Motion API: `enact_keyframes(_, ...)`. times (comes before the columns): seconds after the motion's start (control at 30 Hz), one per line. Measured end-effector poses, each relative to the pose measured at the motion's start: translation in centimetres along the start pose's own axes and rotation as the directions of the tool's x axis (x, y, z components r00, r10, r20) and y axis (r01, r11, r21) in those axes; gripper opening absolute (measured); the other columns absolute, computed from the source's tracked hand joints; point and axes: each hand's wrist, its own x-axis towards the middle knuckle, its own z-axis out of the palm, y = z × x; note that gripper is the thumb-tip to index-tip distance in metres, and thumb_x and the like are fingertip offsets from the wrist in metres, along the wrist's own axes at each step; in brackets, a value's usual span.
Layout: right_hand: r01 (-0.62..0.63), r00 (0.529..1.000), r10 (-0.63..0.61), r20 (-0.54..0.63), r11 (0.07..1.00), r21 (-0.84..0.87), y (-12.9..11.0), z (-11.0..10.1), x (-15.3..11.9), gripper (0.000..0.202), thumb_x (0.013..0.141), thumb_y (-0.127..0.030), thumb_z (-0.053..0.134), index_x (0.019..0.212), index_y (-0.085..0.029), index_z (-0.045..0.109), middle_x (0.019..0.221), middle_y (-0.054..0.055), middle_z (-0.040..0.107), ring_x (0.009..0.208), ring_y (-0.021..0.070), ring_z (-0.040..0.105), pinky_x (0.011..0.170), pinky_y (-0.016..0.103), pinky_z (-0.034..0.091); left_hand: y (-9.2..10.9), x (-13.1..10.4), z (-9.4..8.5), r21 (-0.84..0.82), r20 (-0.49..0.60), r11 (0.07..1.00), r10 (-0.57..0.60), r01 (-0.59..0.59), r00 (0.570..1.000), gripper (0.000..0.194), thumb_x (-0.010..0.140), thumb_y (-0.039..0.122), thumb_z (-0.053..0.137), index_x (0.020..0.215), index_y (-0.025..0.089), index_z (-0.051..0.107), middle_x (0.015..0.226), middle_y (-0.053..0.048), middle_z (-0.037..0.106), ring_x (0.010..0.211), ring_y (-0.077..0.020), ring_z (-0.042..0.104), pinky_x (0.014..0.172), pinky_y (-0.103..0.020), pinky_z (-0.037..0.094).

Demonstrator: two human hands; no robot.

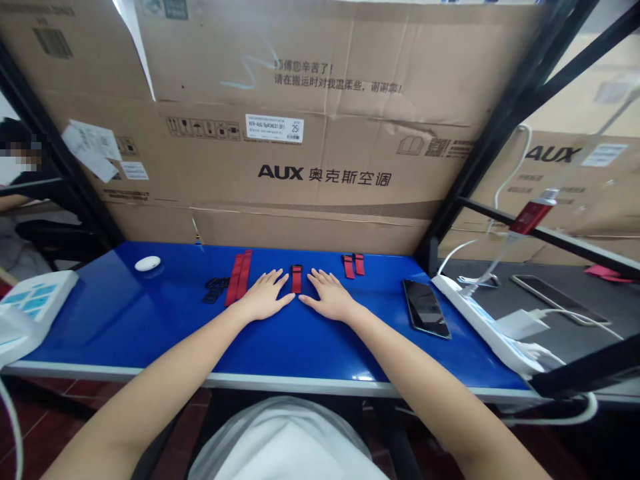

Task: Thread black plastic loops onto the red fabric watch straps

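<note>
Both hands lie palm down on the blue tabletop with fingers spread. Between them is a short red strap [297, 280] with a black buckle at its far end. My left hand [264, 295] holds nothing and rests to the left of that strap, beside two longer red straps [239, 277]. Left of those lies a small heap of black buckles [215, 291]. On the strap's other side, my right hand [329, 295] is open and bare. Two more short red straps [349, 267] with black buckles lie beyond it to the right.
A phone [427, 308] lies at the right of the blue table [310, 353], beside a white power strip [487, 327] with plugs and cables. A round white object [148, 263] is at the back left. Cardboard [320, 220] walls off the back. Another person [20, 160] is at far left.
</note>
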Motion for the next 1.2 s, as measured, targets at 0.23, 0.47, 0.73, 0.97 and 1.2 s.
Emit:
enact_keyframes(0.23,-0.002,1.000,0.002,0.008,1.000,-0.005,-0.2,-0.2,-0.1,0.088,0.087,-0.074,0.031,0.151,-0.014,0.032,0.160,0.012,0.020,0.149,0.0293,0.014,0.120,0.045,0.010,-0.3,0.1,0.3,-0.016,-0.021,1.000,0.010,-0.011,1.000,0.080,0.090,0.067,0.030,0.150,0.016,0.034,0.160,-0.012,0.021,0.148,-0.0297,0.015,0.119,-0.043,0.012)
enact_keyframes(0.47,0.001,1.000,-0.001,0.004,1.000,-0.015,-0.2,-0.2,-0.1,0.089,0.087,-0.075,0.030,0.151,-0.014,0.031,0.160,0.012,0.020,0.149,0.0291,0.014,0.120,0.045,0.010,-0.1,0.1,0.1,-0.005,-0.013,1.000,0.005,-0.006,1.000,0.080,0.090,0.067,0.030,0.151,0.014,0.033,0.160,-0.013,0.021,0.148,-0.0301,0.015,0.119,-0.044,0.013)
enact_keyframes(0.73,0.002,1.000,-0.002,-0.015,0.998,-0.055,-0.4,-0.2,-0.3,0.084,0.089,-0.070,0.032,0.151,-0.013,0.031,0.159,0.014,0.021,0.148,0.0307,0.018,0.120,0.047,0.015,0.0,0.1,0.1,0.020,0.002,1.000,-0.008,0.008,1.000,0.080,0.091,0.067,0.027,0.152,0.016,0.030,0.160,-0.011,0.019,0.148,-0.0289,0.014,0.120,-0.046,0.009)
enact_keyframes(0.97,0.337,0.931,-0.351,-0.097,0.932,-0.134,-1.9,0.0,-0.9,0.051,0.097,-0.028,0.035,0.148,-0.021,0.038,0.156,0.007,0.034,0.142,0.0252,0.033,0.115,0.043,0.028,0.6,-0.3,0.6,-0.003,-0.014,0.989,-0.148,0.148,0.989,0.073,0.090,0.069,0.026,0.152,0.031,0.029,0.161,-0.007,0.017,0.148,-0.0359,0.012,0.107,-0.073,-0.005)
enact_keyframes(1.2,0.119,0.984,-0.133,-0.118,0.986,-0.116,0.1,-0.7,-0.7,0.051,0.096,-0.042,0.037,0.135,-0.014,0.054,0.141,0.015,0.053,0.130,0.0288,0.048,0.112,0.041,0.031,1.0,-0.7,0.1,-0.009,-0.103,0.977,-0.212,0.212,0.972,0.058,0.092,0.049,0.037,0.143,0.025,0.044,0.158,-0.015,0.026,0.144,-0.0387,0.021,0.107,-0.072,0.014)
